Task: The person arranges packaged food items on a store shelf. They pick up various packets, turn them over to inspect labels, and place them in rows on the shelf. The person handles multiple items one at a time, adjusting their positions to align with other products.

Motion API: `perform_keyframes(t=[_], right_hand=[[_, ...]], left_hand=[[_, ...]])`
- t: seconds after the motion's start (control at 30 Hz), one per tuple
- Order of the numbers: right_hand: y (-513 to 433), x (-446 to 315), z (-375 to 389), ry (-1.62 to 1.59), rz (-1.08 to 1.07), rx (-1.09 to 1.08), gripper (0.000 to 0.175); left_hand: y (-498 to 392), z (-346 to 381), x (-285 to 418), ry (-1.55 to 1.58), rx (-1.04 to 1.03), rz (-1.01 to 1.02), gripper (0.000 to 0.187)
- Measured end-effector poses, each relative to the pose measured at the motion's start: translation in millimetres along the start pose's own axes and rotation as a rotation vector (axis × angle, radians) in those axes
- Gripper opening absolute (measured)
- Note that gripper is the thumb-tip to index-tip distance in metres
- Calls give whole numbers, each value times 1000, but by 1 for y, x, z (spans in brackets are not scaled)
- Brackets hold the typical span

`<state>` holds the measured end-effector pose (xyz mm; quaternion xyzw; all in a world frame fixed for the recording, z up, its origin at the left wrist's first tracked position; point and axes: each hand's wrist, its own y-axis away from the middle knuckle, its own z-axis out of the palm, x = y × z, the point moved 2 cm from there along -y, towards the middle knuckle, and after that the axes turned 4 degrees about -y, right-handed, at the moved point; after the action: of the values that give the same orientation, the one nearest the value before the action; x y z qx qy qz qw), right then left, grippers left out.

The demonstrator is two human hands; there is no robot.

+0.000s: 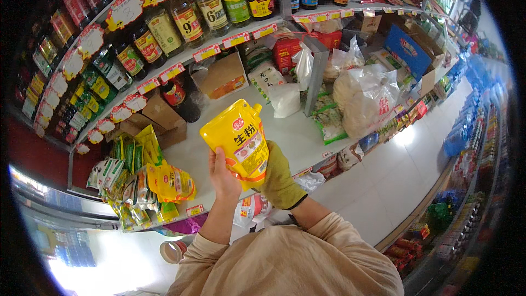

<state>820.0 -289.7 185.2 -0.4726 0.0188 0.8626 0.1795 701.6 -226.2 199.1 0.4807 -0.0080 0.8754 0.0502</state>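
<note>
A yellow spouted pouch of starch (242, 139) is held upright over the front of the shelf board (201, 160), its printed face towards me. Bare, my left hand (224, 172) grips its lower left side, thumb on the front. My right hand (279, 176), in an olive-green work glove, holds the lower right side; its fingers are partly hidden behind the pouch. To the left on the same board lie similar yellow pouches (170, 181) beside a heap of small seasoning packets (119, 176).
Sauce and vinegar bottles (187, 20) line the shelf above, behind price tags. Farther back stand an open cardboard box (222, 76) and a white bag (283, 98). A metal upright (316, 74) and large plastic bags (365, 98) are at the right. A round tub (171, 251) stands on the floor.
</note>
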Motion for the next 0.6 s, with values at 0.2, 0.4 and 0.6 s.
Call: perform_keyframes(t=[0.2, 0.4, 0.6], right_hand=[[5, 26, -23, 304, 182, -49, 45], [15, 28, -55, 398, 303, -110, 50], [12, 56, -59, -134, 658, 580, 30]], left_hand=[[-8, -55, -16, 142, 139, -140, 30], [11, -141, 3, 57, 345, 94, 32], [1, -250, 12, -544, 543, 338, 45]])
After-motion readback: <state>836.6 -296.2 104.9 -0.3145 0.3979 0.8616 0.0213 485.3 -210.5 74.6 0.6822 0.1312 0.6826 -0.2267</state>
